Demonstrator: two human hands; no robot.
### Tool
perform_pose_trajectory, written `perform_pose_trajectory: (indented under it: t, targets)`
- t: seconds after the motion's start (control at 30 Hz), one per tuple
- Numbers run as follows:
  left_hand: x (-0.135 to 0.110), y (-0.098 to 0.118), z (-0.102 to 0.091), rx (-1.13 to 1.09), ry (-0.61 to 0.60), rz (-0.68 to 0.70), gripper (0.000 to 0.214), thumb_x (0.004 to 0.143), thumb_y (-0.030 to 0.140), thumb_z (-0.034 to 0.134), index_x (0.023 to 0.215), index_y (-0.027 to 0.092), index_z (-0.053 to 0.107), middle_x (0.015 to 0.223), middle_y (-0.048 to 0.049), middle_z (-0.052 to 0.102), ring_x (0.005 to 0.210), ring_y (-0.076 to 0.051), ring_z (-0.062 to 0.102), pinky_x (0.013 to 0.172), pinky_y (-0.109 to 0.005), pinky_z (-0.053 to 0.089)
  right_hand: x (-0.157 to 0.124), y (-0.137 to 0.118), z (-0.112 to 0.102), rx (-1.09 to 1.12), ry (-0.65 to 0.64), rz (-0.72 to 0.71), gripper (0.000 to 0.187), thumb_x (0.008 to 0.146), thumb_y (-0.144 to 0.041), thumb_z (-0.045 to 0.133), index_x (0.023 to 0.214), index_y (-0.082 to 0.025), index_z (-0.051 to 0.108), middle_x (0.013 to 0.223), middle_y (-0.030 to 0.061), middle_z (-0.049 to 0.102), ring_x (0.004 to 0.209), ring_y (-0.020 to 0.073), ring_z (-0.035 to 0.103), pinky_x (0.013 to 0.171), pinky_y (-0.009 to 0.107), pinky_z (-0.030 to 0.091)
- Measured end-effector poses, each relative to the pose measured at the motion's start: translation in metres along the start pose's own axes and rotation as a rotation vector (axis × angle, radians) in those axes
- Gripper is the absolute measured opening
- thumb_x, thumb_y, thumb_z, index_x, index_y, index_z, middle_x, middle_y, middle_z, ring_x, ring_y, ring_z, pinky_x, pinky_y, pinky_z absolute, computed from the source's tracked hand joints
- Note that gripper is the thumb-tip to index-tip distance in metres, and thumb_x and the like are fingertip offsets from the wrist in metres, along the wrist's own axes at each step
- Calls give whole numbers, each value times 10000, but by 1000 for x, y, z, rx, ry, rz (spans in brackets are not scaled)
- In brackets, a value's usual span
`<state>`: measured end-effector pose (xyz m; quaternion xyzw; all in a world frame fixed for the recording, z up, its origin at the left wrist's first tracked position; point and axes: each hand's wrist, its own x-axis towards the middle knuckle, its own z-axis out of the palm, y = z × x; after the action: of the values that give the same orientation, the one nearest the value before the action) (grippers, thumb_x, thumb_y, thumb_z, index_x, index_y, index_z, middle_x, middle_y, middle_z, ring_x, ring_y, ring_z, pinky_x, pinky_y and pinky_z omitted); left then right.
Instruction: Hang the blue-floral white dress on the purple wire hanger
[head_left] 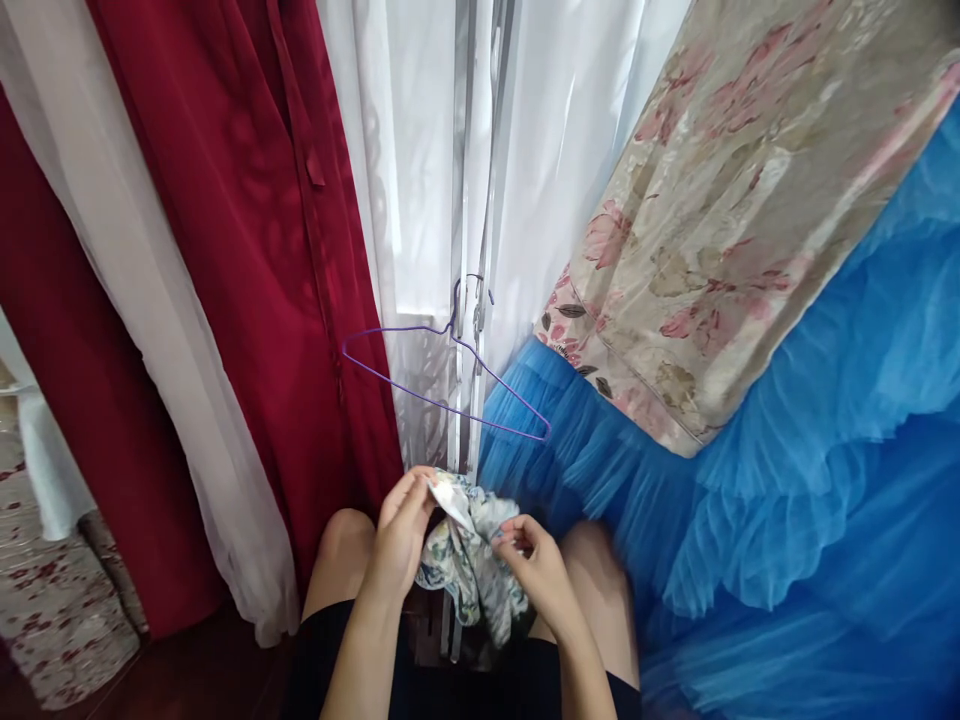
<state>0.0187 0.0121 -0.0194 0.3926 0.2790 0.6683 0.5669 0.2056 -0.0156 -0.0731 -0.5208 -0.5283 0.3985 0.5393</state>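
Observation:
Between my knees hangs a crumpled floral garment (466, 560), white with blue, green and yellowish print. My left hand (403, 525) pinches its upper left edge, where a plain white part of the cloth shows. On the other side, my right hand (531, 560) grips the right edge between thumb and fingers. Folds hide the garment's shape, so I cannot tell its exact kind. Just above both hands a purple wire hanger (448, 405) hangs tilted, with nothing on it.
Red drapes (247, 250) and a pale sheer cloth (161, 300) hang at the left. White curtains (420, 180) fall behind the hanger. At the right are a beige floral cloth (690, 270) and a ruffled blue tulle skirt (795, 500). My bare knees (345, 555) flank the garment.

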Motion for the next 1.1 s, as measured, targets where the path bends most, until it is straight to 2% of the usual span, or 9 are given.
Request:
perform_pose_trajectory:
  t: [0.1,0.23,0.37,0.47,0.53,0.63,0.77,0.93,1.1]
  targets:
    - [-17,-1,27,225,-230,-16,255,944,408,612,871,167,646,853,-44,644,815,-166,604,769,-265,485,-11,-24,13,27,-236,-98,401,736,-264,771,1124,-213,683,1089,57,694,1036,271,636,896,353,496]
    - [-22,0,39,450,-387,60,262,955,402,594,1086,191,676,1051,-92,679,1029,-234,627,965,-349,469,-22,-48,18,225,-315,-26,328,848,-311,691,1163,-223,667,1070,53,699,1032,271,649,940,377,506]
    - [-28,-2,18,601,-527,-3,577,935,423,617,1475,294,461,1455,-94,528,1385,-272,445,1180,-413,297,-26,-52,-5,326,-253,62,367,820,-400,725,1141,-228,677,992,47,687,965,250,632,896,352,507]
    - [-50,-17,-10,713,-711,-293,526,920,474,613,1399,262,562,1376,-92,606,1300,-301,529,1109,-425,387,-31,-63,-38,181,-347,67,273,762,-423,771,899,-199,694,788,14,619,737,190,556,691,281,481]
    - [-66,-26,-28,830,-758,-360,399,895,464,645,1216,229,685,1222,-79,686,1164,-298,604,1032,-397,439,-31,-78,-62,10,-511,50,264,755,-397,772,714,-180,628,647,-19,500,609,137,419,563,247,381]
    - [-74,-26,-48,973,-731,-284,255,897,408,652,1049,218,728,1098,-58,709,1064,-265,620,978,-346,440,-18,-106,-93,-195,-665,-34,335,807,-359,717,591,-171,542,592,-35,391,582,111,307,532,246,281]
    - [-58,-3,-48,1035,-639,-62,240,943,387,588,867,177,679,918,-57,667,920,-230,605,858,-303,441,37,-134,-114,-242,-552,-188,312,788,-372,728,597,-159,605,592,-27,441,579,113,340,537,244,266]
    - [-40,19,-21,976,-510,86,297,973,417,538,795,179,548,819,-23,572,808,-185,546,743,-269,417,120,-150,-103,21,-332,-215,226,627,-337,798,593,-165,656,547,-32,518,509,109,404,483,227,287]
    - [-27,31,-15,952,-469,144,308,983,398,526,767,183,489,768,9,499,755,-153,489,700,-249,390,163,-157,-77,151,-340,-170,179,598,-296,788,700,-164,722,661,9,685,578,161,594,550,255,440]
